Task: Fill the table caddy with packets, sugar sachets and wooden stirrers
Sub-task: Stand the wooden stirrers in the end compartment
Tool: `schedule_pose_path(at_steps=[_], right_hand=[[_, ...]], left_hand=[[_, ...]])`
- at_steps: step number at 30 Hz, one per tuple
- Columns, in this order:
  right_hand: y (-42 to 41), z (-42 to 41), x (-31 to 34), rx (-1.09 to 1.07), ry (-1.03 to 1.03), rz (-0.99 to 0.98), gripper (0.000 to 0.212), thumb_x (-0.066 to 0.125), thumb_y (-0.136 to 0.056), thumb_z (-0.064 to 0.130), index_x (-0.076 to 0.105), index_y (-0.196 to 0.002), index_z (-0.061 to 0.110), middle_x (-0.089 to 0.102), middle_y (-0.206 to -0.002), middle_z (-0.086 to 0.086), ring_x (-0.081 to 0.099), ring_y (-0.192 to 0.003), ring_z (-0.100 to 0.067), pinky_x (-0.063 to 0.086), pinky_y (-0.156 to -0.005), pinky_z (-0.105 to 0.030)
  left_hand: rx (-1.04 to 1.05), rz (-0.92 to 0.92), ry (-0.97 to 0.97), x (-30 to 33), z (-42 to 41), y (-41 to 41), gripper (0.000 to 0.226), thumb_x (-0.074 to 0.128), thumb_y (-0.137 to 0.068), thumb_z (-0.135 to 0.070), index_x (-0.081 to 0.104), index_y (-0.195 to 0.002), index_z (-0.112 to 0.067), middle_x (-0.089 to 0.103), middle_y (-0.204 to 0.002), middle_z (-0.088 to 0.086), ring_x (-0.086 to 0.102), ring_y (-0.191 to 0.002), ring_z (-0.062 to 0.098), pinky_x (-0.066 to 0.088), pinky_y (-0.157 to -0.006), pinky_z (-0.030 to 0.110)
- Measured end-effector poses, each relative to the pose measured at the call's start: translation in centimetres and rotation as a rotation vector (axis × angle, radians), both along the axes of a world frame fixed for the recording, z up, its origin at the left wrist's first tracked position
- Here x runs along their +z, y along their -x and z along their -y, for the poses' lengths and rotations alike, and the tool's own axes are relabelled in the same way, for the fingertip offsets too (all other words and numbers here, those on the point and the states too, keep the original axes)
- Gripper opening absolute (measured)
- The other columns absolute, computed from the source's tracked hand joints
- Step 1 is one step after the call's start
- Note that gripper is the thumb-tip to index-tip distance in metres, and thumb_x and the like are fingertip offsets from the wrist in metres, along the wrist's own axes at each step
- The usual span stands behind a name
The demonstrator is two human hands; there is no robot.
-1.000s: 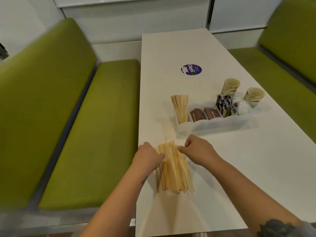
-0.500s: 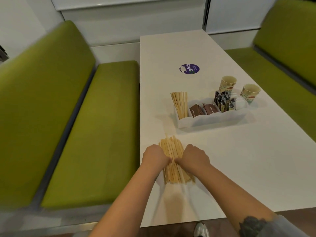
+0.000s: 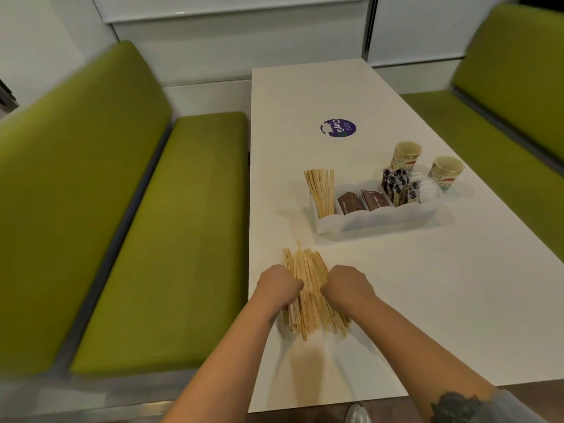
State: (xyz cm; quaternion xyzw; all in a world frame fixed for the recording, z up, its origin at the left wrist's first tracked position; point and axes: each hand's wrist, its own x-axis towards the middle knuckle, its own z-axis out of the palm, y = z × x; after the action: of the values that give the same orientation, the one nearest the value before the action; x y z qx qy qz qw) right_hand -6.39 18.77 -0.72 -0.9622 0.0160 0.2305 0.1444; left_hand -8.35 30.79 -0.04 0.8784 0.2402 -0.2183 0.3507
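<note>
Stirrers (image 3: 308, 288) lie loose on the table (image 3: 427, 300), near the caddy (image 3: 375, 219). Left hand (image 3: 279, 288) and right hand (image 3: 348, 286) curl against the pile's flanks. Recommended: square the ends, clamp firmly, then lift into the caddy's left compartment.

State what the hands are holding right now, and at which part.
Both hands, left hand and right hand, grip the loose bundle of wooden stirrers on the table, one on each side, around the bundle's middle.
</note>
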Motion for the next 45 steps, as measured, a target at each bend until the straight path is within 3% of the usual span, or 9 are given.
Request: schedule_pose_path(at_steps=[5, 13, 22, 26, 28, 32, 39, 41, 45], right_hand=[[-0.8, 1.2, 0.1, -0.015, -0.087, -0.061, 0.019, 0.047, -0.093, 0.016, 0.051, -0.074, 0.012, 0.047, -0.068, 0.002, 0.052, -0.071, -0.017, 0.034, -0.048, -0.020], [-1.3, 1.5, 2.4, 0.041, -0.293, -0.056, 0.023, 0.047, -0.095, 0.026, 0.054, -0.083, 0.008, 0.055, -0.077, -0.007, 0.055, -0.071, -0.022, 0.045, -0.064, -0.032], [-0.7, 0.2, 3.6, 0.106, -0.169, 0.040, 0.016, 0.047, -0.095, 0.023, 0.054, -0.087, 0.010, 0.060, -0.085, -0.007, 0.055, -0.077, -0.023, 0.034, -0.049, -0.023], [0.1, -0.1, 3.7, 0.145, -0.044, 0.111, 0.020, 0.044, -0.092, 0.008, 0.059, -0.106, 0.007, 0.064, -0.104, -0.009, 0.063, -0.093, -0.025, 0.041, -0.062, -0.026], [0.5, -0.1, 3.5, 0.202, -0.002, 0.151, 0.024, 0.045, -0.090, 0.004, 0.061, -0.107, 0.007, 0.066, -0.103, -0.008, 0.065, -0.093, -0.023, 0.042, -0.066, -0.026], [0.5, 0.2, 3.5, 0.273, 0.016, 0.186, 0.026, 0.047, -0.090, 0.005, 0.061, -0.113, 0.008, 0.066, -0.109, -0.008, 0.065, -0.098, -0.022, 0.048, -0.078, -0.026], [-0.7, 3.4, 6.5, 0.148, -0.063, 0.312, 0.025, 0.049, -0.090, 0.038, 0.059, -0.087, 0.016, 0.061, -0.083, -0.002, 0.055, -0.075, -0.021, 0.038, -0.062, -0.027], [-1.1, 4.3, 7.4, 0.056, -0.157, 0.430, 0.020, 0.052, -0.087, 0.039, 0.052, -0.093, 0.020, 0.057, -0.086, 0.004, 0.053, -0.077, -0.018, 0.038, -0.062, -0.028], [-1.1, 5.1, 7.9, 0.062, -0.573, 0.588, 0.052, 0.064, -0.079, 0.026, 0.039, -0.125, 0.026, 0.044, -0.115, 0.015, 0.048, -0.105, -0.006, 0.044, -0.081, -0.026]], left_hand=[[0.021, -0.013, 0.145, 0.1, -0.3, -0.2, 0.028, 0.037, -0.095, -0.011, 0.044, -0.068, -0.009, 0.052, -0.070, 0.005, 0.054, -0.066, 0.019, 0.051, -0.068, 0.033], [0.253, 0.044, 0.547, 1.6, 0.9, 0.0, 0.021, 0.030, -0.098, -0.010, 0.049, -0.104, -0.003, 0.061, -0.081, 0.011, 0.063, -0.064, 0.019, 0.055, -0.063, 0.032], [0.510, 0.051, 0.895, 1.8, 3.0, 0.1, 0.025, 0.030, -0.092, -0.004, 0.051, -0.078, -0.002, 0.048, -0.059, 0.009, 0.049, -0.045, 0.019, 0.043, -0.043, 0.025], [0.535, -0.012, 1.059, 1.3, 3.7, -0.3, 0.034, 0.039, -0.099, -0.034, 0.057, -0.115, -0.010, 0.064, -0.110, 0.009, 0.061, -0.101, 0.019, 0.051, -0.085, 0.035], [0.530, 0.002, 1.036, 1.2, 4.0, -0.5, 0.041, 0.048, -0.097, -0.036, 0.054, -0.125, -0.008, 0.061, -0.124, 0.010, 0.056, -0.116, 0.022, 0.045, -0.101, 0.037], [0.564, 0.040, 0.985, 0.7, 4.3, -1.0, 0.030, 0.050, -0.096, -0.028, 0.064, -0.108, -0.004, 0.068, -0.105, 0.013, 0.062, -0.105, 0.027, 0.050, -0.094, 0.039], [0.248, 0.444, 0.729, 0.7, 5.4, -2.0, 0.018, 0.038, -0.101, -0.030, 0.052, -0.104, -0.020, 0.065, -0.094, -0.003, 0.061, -0.090, 0.016, 0.049, -0.086, 0.035], [0.067, 0.584, 0.639, 0.7, 5.9, -2.2, 0.017, 0.040, -0.099, -0.032, 0.051, -0.109, -0.024, 0.060, -0.095, -0.014, 0.058, -0.091, 0.004, 0.045, -0.081, 0.023], [-0.097, 0.672, 0.714, 0.7, 7.3, -2.3, 0.007, 0.047, -0.088, -0.019, 0.048, -0.087, -0.026, 0.048, -0.079, -0.010, 0.044, -0.074, 0.013, 0.041, -0.073, 0.035]])
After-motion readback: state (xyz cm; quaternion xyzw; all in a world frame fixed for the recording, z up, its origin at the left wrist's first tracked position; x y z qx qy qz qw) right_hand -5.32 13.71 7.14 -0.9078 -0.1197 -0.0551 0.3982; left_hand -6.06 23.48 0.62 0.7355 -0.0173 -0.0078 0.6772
